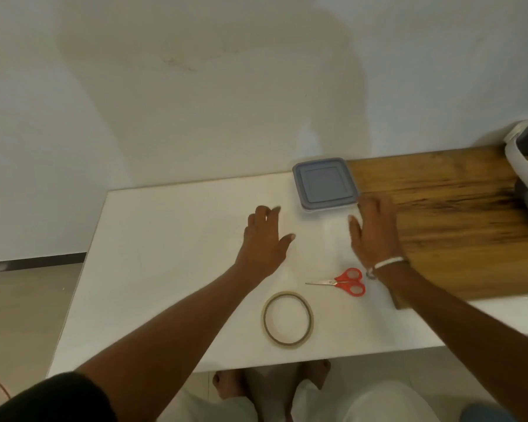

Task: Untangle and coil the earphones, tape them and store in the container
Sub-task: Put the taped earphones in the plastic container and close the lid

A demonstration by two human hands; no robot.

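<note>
On the white tabletop (153,239), left hand (264,239) spread flat, holding nothing. Roll of tape (287,320) and scissors (343,282) nearer, probably within easy reach. Lidded container (325,184) just beyond, right hand (375,229) open and empty just beside its corner. Earphones nowhere visible, possibly already stored inside.

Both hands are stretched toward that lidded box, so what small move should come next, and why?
Probably lift the grey-blue lid off the square plastic container: it is closed, the open left hand and right hand flank it, and no earphones are in view.
</note>
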